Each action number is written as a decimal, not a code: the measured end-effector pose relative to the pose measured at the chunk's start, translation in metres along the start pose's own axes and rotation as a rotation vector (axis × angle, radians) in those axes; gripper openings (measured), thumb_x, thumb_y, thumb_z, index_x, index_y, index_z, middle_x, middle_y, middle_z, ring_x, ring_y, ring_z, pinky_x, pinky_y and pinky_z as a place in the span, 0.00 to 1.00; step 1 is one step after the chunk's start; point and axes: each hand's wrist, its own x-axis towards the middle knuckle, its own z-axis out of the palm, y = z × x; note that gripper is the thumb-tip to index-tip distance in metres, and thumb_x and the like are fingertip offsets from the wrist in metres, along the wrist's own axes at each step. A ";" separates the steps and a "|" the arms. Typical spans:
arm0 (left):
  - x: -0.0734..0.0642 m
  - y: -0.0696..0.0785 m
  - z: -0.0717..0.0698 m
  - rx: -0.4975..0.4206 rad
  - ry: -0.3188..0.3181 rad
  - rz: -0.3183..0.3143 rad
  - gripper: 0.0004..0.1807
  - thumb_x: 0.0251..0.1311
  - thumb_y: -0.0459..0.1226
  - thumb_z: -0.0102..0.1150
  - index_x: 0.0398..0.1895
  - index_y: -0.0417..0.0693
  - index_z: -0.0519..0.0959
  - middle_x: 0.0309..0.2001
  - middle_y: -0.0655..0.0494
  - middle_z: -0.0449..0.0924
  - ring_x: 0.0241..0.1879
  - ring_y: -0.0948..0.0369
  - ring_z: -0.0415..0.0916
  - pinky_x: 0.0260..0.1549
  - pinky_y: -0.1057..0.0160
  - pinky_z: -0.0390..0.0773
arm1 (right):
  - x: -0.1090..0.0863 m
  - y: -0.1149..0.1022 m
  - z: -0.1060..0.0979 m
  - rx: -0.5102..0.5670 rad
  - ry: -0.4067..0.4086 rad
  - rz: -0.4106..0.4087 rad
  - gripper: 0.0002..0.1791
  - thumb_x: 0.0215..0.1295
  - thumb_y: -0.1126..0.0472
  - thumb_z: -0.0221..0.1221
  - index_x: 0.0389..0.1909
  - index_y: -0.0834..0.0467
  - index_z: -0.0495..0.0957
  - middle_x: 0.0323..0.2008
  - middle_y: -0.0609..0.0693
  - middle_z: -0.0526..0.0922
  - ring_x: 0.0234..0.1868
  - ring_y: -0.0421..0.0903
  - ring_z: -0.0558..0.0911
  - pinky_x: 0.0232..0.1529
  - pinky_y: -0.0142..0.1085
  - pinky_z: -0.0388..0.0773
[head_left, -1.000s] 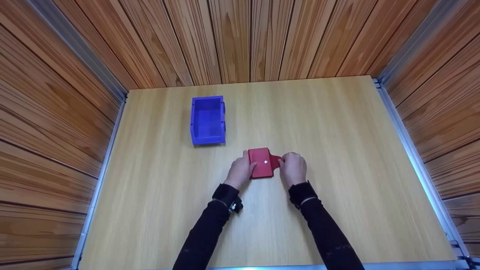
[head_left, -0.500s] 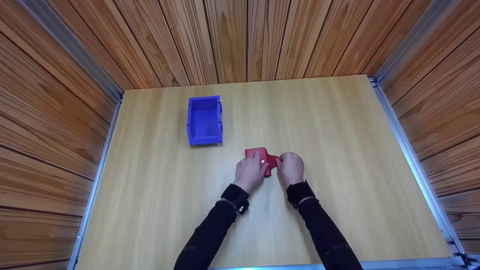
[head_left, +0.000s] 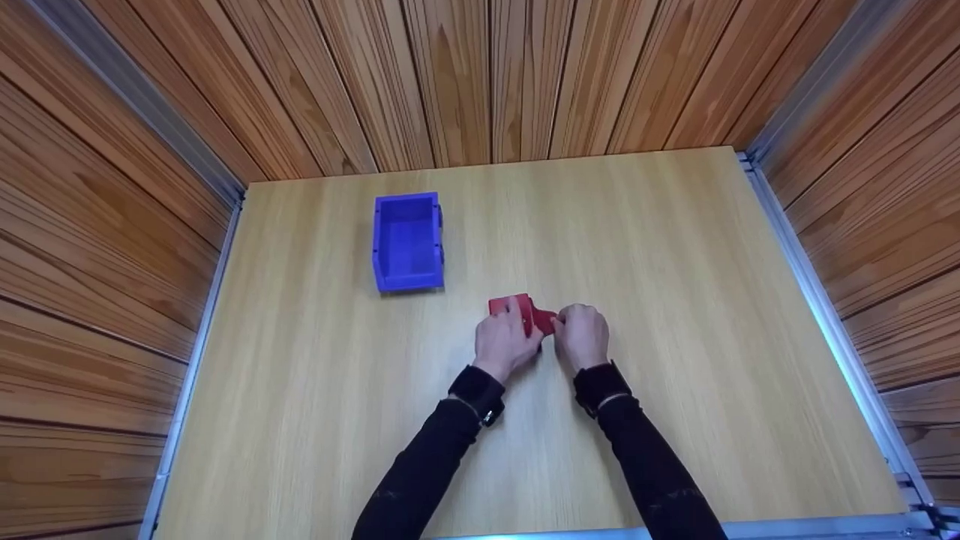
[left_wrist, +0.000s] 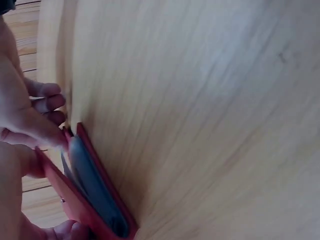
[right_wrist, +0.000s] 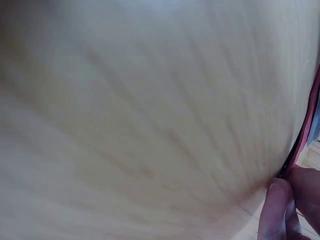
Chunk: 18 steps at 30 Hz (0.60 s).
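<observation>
Your L hand grips the red wallet, w/ fingers over its front cover. Your R hand pinches the flap at the wallet's right side. The wallet is on the table, in front of you, btwn both hands. In L wrist view, the cover stands apart from the back, w/ greyish layers inside. The blue bin is farther from you, to the left, well apart from the hands.
</observation>
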 end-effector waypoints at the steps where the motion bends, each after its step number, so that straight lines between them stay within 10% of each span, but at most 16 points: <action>1: 0.000 -0.001 -0.003 -0.028 0.001 0.000 0.26 0.62 0.52 0.59 0.49 0.40 0.73 0.27 0.49 0.81 0.23 0.52 0.81 0.25 0.54 0.80 | 0.000 0.000 0.000 0.002 0.005 -0.002 0.11 0.61 0.63 0.71 0.19 0.59 0.88 0.24 0.55 0.88 0.28 0.57 0.86 0.32 0.52 0.77; 8: -0.002 -0.016 -0.024 -0.146 -0.055 -0.050 0.32 0.64 0.49 0.54 0.63 0.34 0.68 0.29 0.46 0.83 0.23 0.52 0.79 0.27 0.54 0.80 | -0.001 -0.002 -0.002 0.009 0.000 -0.002 0.11 0.62 0.63 0.71 0.20 0.59 0.88 0.24 0.55 0.88 0.29 0.57 0.86 0.33 0.51 0.77; 18: -0.013 -0.052 -0.035 -0.272 -0.037 -0.179 0.24 0.65 0.43 0.57 0.58 0.40 0.66 0.29 0.46 0.82 0.26 0.49 0.80 0.30 0.49 0.79 | 0.000 -0.001 -0.003 0.009 -0.024 0.017 0.11 0.65 0.62 0.70 0.23 0.60 0.89 0.26 0.55 0.89 0.31 0.56 0.87 0.34 0.51 0.78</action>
